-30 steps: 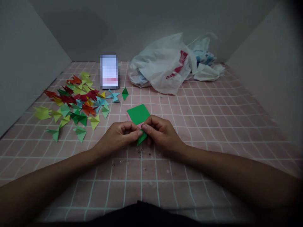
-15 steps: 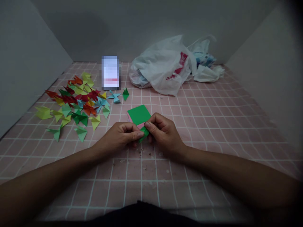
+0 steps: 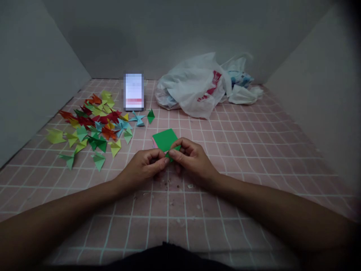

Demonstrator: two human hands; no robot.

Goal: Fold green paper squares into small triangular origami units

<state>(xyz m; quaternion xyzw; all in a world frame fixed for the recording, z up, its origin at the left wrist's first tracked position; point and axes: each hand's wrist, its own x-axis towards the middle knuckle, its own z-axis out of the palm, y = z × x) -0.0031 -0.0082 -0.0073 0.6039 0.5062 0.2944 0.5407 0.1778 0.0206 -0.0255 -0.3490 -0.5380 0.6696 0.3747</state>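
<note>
Between my fingertips is a small piece of folded green paper, mostly covered by the fingers. My left hand pinches it from the left, thumb on top. My right hand pinches its right side, thumb and forefinger pressed together. Just beyond my hands lies a stack of square paper, green on top with a pink edge showing at its left. The folded paper's exact shape cannot be made out.
Many folded paper cranes in several colours are spread on the left. A blurred phone stands behind them, near a small green folded piece. White plastic bags lie at the back on the checked pink cloth.
The view has shifted slightly, so the background sits a little lower. Both hands remain pinched on the green paper, which now shows less between the fingers.
</note>
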